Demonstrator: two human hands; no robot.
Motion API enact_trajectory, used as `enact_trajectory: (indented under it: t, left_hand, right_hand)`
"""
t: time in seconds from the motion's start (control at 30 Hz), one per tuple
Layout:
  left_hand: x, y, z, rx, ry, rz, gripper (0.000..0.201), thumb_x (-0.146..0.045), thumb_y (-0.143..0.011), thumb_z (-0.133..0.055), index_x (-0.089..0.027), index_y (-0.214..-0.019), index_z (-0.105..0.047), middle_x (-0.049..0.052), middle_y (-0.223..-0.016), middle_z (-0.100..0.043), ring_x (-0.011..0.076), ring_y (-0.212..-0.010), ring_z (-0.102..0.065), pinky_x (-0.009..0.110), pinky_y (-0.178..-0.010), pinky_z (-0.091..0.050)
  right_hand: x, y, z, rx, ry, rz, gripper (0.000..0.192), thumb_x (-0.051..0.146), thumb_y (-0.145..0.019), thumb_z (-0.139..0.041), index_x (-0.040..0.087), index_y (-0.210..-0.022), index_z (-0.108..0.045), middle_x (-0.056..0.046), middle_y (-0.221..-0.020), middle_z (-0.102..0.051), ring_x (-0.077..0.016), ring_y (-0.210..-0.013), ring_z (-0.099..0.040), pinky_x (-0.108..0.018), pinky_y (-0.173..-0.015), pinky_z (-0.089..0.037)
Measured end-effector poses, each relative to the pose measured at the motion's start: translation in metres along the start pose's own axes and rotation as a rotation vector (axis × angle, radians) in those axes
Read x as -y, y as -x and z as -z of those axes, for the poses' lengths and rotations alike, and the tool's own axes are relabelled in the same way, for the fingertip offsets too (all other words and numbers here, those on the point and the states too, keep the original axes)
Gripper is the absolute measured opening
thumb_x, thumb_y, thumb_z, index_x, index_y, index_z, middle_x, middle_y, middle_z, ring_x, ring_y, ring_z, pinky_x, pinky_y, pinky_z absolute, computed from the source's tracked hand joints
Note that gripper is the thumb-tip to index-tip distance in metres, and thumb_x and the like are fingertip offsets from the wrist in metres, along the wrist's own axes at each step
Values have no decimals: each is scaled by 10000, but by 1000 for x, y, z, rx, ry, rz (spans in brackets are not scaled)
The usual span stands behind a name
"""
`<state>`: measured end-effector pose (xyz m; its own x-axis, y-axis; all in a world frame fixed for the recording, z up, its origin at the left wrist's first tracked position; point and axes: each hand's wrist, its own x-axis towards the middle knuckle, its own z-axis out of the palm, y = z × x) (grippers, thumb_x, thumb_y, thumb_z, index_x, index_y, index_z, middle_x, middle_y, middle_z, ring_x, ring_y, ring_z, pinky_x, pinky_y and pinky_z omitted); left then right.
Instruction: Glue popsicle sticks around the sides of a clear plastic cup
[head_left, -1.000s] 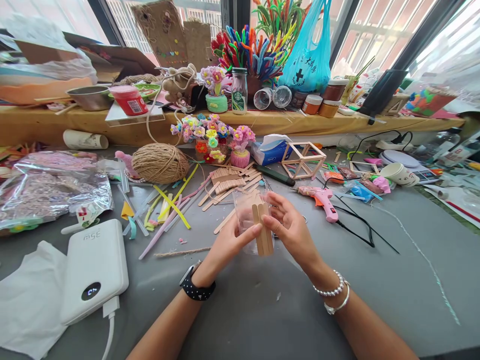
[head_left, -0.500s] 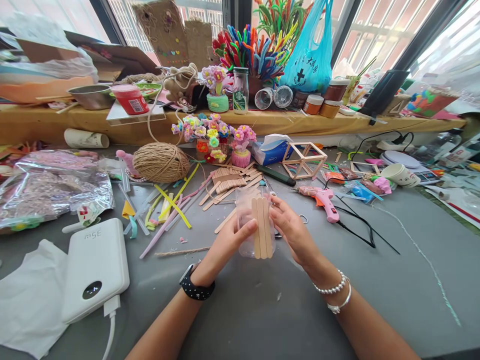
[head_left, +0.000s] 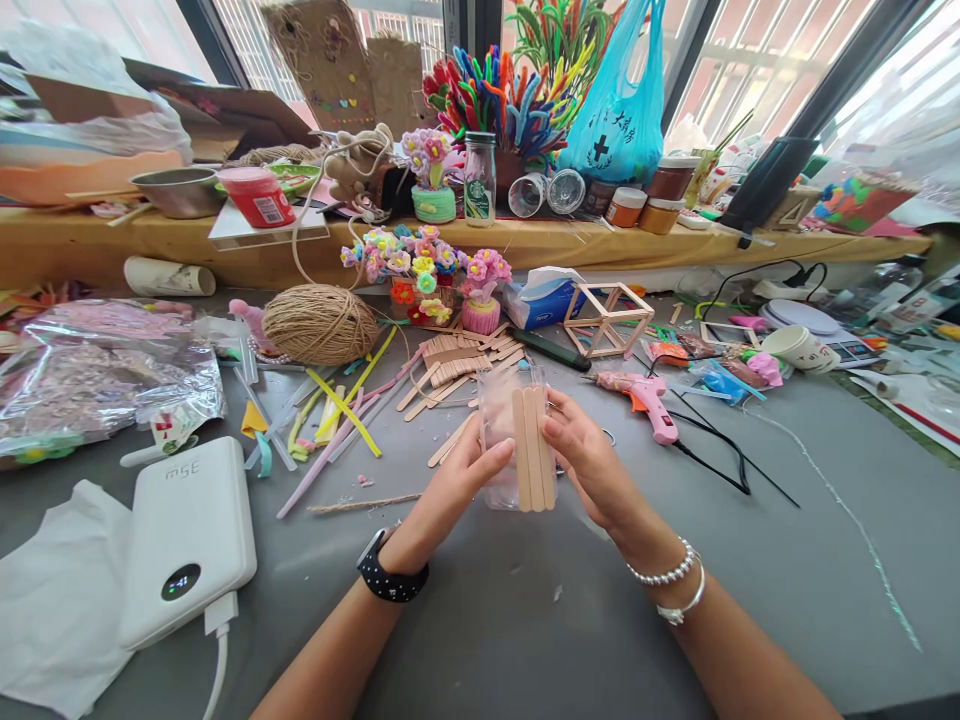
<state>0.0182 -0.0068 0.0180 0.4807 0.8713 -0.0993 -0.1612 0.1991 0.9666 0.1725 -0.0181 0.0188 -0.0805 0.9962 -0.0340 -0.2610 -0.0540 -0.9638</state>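
A clear plastic cup (head_left: pixel 498 480) is held upright between my two hands above the grey table. Three wooden craft sticks (head_left: pixel 534 455) stand side by side along its near face. My left hand (head_left: pixel 466 468) grips the cup's left side, its thumb lying across the front. My right hand (head_left: pixel 586 455) closes on the right side, with the thumb at the upper part of the rightmost stick. Fingers behind the cup are partly hidden. Just beyond it lies a pile of loose craft sticks (head_left: pixel 454 358).
A pink glue gun (head_left: pixel 651 405) with a black cord lies to the right, near a stick-built cube frame (head_left: pixel 609 322). A twine ball (head_left: pixel 321 325), pipe cleaners (head_left: pixel 345 410) and a white power bank (head_left: pixel 193 540) are at the left. A crowded shelf (head_left: pixel 300 245) runs behind.
The cup with its sticks has turned slightly and shifted a little to the right, showing more of its bare left side. Both hands keep hold of it.
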Motion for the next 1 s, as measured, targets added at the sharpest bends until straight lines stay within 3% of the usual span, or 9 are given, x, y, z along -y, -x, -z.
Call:
enact_trajectory:
  t: [0.23, 0.43, 1.0]
  left_hand:
    - [5, 0, -1, -36, 32, -40, 552, -389, -740, -604, -257, -1255, -453, 52, -1294, -494, 283, -1206, -414, 343, -926, -402]
    - [0, 2, -5, 64, 65, 23, 631, -436, -757, -553, -294, -1331, -333, 70, -1294, -485, 321, -1125, -482, 364, -776, -477]
    - [2, 3, 0, 96, 103, 61, 639, -439, -746, -568, -294, -1324, -336, 95, -1278, -492, 321, -1090, -516, 374, -757, -493]
  right_hand:
    - [-4, 2, -2, 28, -71, 5, 578, 487, -686, -637, 229, -1167, -446, -101, -1259, -527, -244, -1180, -471, -404, -957, -406]
    - [-6, 2, -1, 38, -78, -1, 562, 481, -696, -635, 241, -1167, -442, -76, -1283, -504, -233, -1209, -437, -393, -996, -359]
    - [-3, 3, -2, 51, -122, -29, 496, 418, -739, -610, 225, -1166, -445, -78, -1286, -498, -230, -1229, -413, -412, -1052, -275]
